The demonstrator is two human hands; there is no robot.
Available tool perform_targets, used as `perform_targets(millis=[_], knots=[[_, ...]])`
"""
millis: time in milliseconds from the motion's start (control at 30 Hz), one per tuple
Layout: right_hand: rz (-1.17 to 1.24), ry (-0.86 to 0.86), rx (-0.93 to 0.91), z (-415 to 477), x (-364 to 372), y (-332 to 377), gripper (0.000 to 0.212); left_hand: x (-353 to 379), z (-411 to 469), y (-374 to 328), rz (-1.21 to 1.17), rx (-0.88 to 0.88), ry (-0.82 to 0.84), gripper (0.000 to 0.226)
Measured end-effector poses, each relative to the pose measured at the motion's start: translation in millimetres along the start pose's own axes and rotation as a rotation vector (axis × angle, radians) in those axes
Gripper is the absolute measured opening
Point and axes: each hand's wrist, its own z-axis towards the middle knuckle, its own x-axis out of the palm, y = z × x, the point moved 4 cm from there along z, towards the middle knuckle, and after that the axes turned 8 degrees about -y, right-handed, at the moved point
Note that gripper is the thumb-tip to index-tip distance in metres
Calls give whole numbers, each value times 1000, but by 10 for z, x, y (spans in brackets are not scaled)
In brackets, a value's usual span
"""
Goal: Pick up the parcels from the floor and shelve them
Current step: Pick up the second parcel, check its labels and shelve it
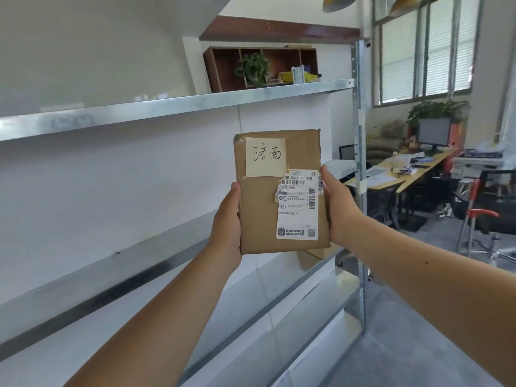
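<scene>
Brown parcel (pixel 282 191) upright between the fingers of 2 hands, left hand (pixel 227 219) and right hand (pixel 339 208) clamping its long edges, labels facing wearer, probably for reading before shelving on metal shelf (pixel 167 107) beyond fingertips.

At upper centre, a dark wooden cubby unit (pixel 261 67) holds a leafy potted plant (pixel 252 69). To the right, a barred window (pixel 424 48) sits above a long desk (pixel 402 174) bearing a monitor (pixel 434 132) and scattered papers.
</scene>
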Motion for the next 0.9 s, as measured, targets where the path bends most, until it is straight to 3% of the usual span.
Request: perform_targets(millis=[233,400,600,900], knots=[[-40,-86,-45,627,-765,374,69,897,462,276,51,-7,49,55],[-85,-100,-53,983,-1225,594,84,1383,779,466,106,-10,50,56],[-85,-89,-43,1366,-1537,769,73,1855,1125,510,133,31,16,52],[-10,-103,-42,2248,-1748,944,68,2440,1981,595,166,68,114,50]])
